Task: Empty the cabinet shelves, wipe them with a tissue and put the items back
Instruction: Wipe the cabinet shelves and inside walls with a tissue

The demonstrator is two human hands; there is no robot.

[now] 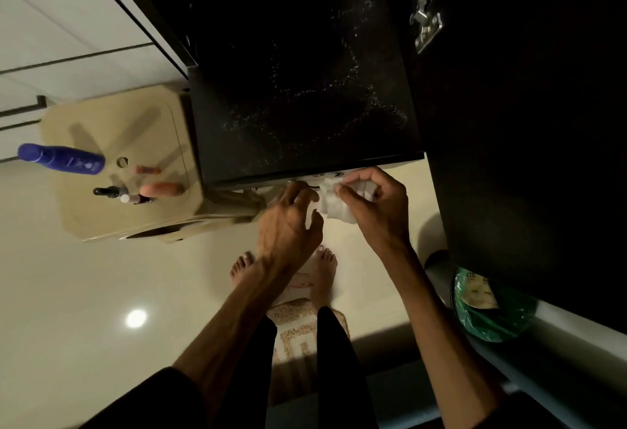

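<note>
A dark cabinet shelf (305, 96) fills the top middle, bare and speckled with pale dust. Just below its front edge my right hand (376, 204) pinches a crumpled white tissue (334, 203). My left hand (288, 221) is beside it with fingers spread, its fingertips touching the tissue's left side. On a beige stool (101, 211) to the left stand the removed items: a blue spray bottle (61, 158), a small dark bottle (110, 191), an orange tube (163, 188) and a small reddish stick (147, 169).
The open dark cabinet door (529, 123) with a metal hinge (424, 4) stands at the right. A bin with a green bag (488, 313) sits at the lower right. My bare feet stand on a patterned mat (298, 327) on the glossy floor.
</note>
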